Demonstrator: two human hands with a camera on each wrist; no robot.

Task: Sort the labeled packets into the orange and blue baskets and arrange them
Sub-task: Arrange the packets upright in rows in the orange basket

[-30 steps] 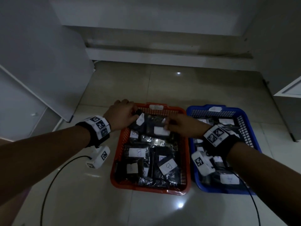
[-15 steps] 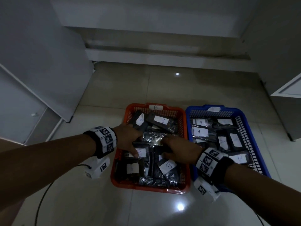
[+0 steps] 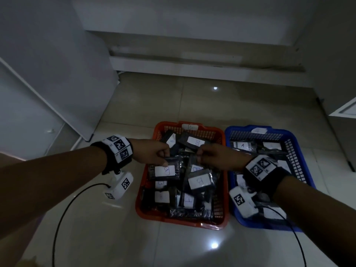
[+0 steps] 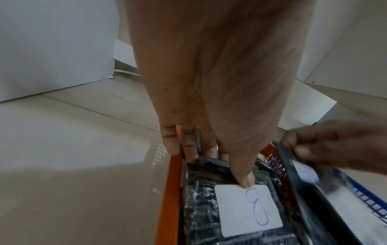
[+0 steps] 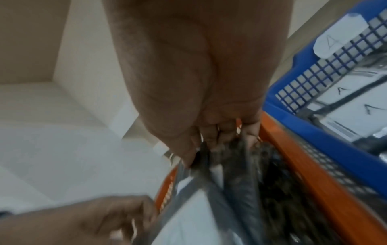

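The orange basket [image 3: 181,222] holds several dark packets with white "B" labels. To its right, the blue basket [image 3: 240,129] holds "A" packets [image 3: 242,145]. Over the orange basket's middle, my left hand [image 3: 164,158] grips a "B" packet [image 3: 165,170] at its far edge. In the left wrist view the thumb lies on top of this packet [image 4: 247,203] and the fingers curl under it. My right hand [image 3: 199,154] pinches the edge of another dark packet [image 3: 192,163]. This packet [image 5: 236,174] is blurred in the right wrist view.
Both baskets stand side by side on a glossy tiled floor [image 3: 173,105]. A white cabinet door [image 3: 57,74] stands open at the left and another cabinet [image 3: 342,112] at the right. Black cables [image 3: 63,214] trail from both wrists. A wall base runs behind.
Both hands lay on packets lower in the orange basket half a second ago. They have moved slightly towards its far end, and each now pinches a packet.
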